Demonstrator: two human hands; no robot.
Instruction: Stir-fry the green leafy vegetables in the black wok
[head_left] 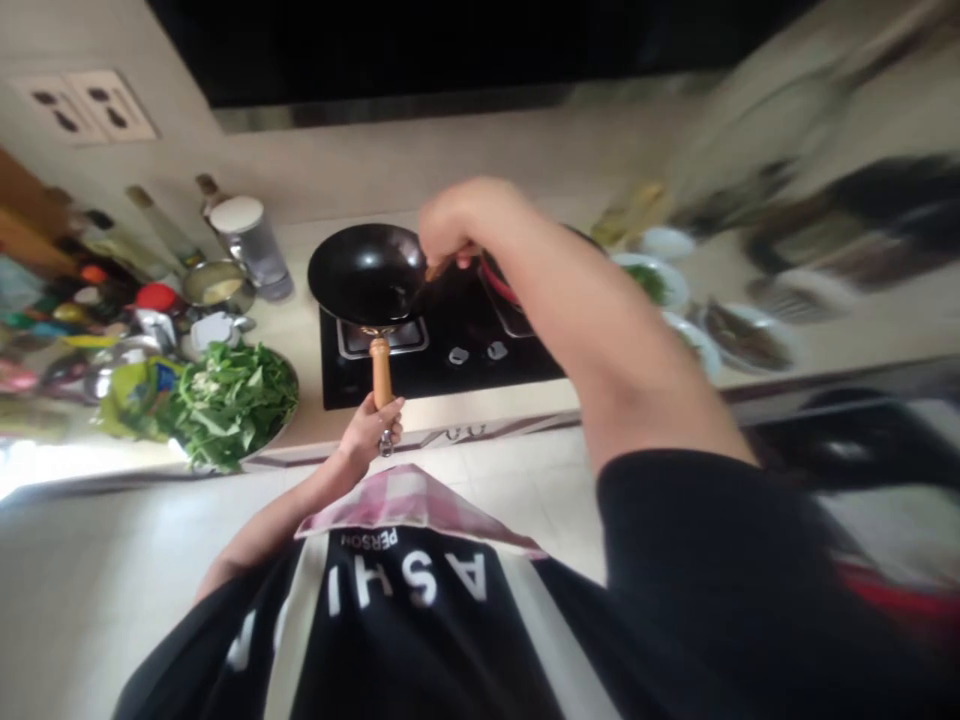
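A black wok [364, 275] rests over the left burner, tilted a little, with a shiny dark inside. My left hand [371, 430] is closed around the end of its wooden handle [382, 372], close to the counter's front edge. My right hand [450, 230] is over the wok's right rim, fingers closed on a utensil with a brown handle [435, 270]. The utensil's lower end is dark and hard to make out against the wok. My right forearm crosses the view and partly covers a second pan with a red side [499, 282] on the right burner.
A heaped bowl of leafy greens [232, 400] stands left of the black stove [450, 380]. Bottles, a lidded clear jug [259, 250] and a small metal pot [219, 288] crowd behind it. Plates of food [652, 283] are at right, blurred. A dark hood [480, 50] overhangs.
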